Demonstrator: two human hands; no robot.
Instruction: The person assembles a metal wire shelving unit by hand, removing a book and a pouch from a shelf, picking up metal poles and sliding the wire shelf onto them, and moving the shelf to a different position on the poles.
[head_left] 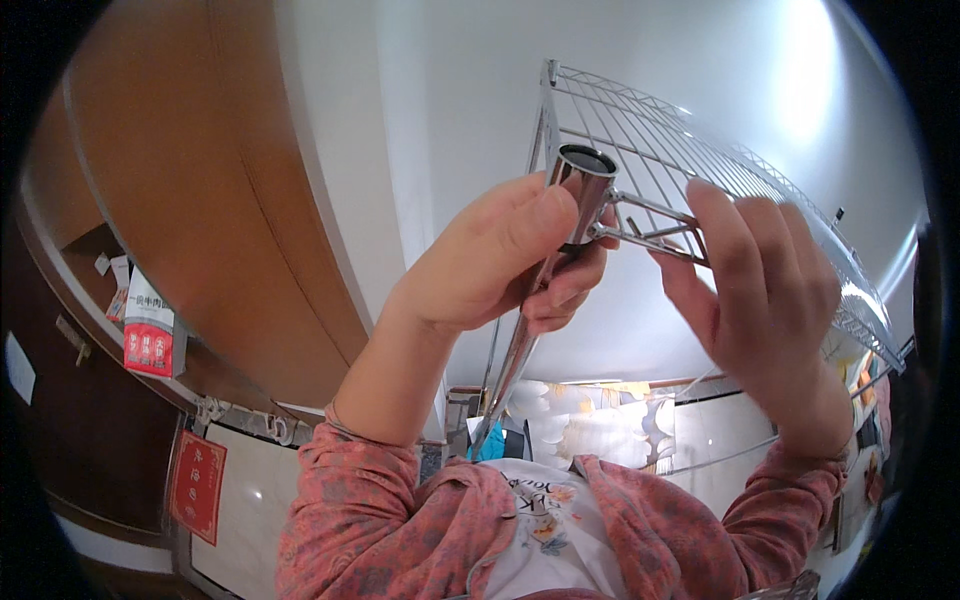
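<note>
My left hand (500, 245) is closed round a chrome tubular collar (590, 185), its dark round opening facing up. A chrome post (515, 365) runs down below that hand; whether the collar sits on it is hidden by my fingers. From the collar's side a short chrome wire bracket (655, 225) sticks out to the right. My right hand (765, 270) has its thumb and curled fingers around the bracket's far end. Behind both hands stands a chrome wire shelf (640, 120), with a corner post at its upper left.
Brown cabinet doors (190, 170) rise on the left, beside a white wall. A red and white package (150, 325) stands on a ledge there. A red mat (197, 487) lies on the pale floor at lower left. Patterned cloth (600, 420) is below the post.
</note>
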